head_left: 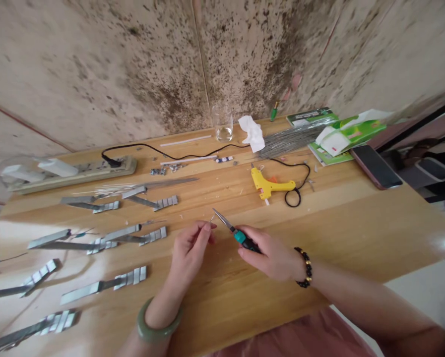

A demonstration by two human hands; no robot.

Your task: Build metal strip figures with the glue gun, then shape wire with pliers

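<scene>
Left of the left hand: bent grey metal strips (83, 293), spread over the bench (337, 238); leftmost pieces cut off by the picture's edge. Beyond these: power strip (92, 174), white plugs fitted. Left hand (190, 250): forearm rising from below, fingers curled, thumb and forefinger pinched on a small thin piece (212, 218); mostly hidden by fingertips, exact form hard to make out. Green bangle (145, 331) at left wrist. Between the hands: long-nose pliers (237, 234), long axis slanting, nose pointing away and leftward, just past left fingertips; contact with the small piece impossible to tell. Right hand (270, 253): back uppermost, closed round the teal-and-black handles, rear ends hidden in palm; forearm entering from lower right, beaded bracelet (308, 270) at wrist. Beyond right hand: yellow glue gun (267, 185). Farther right and beyond: phone (378, 167), lying flat.
</scene>
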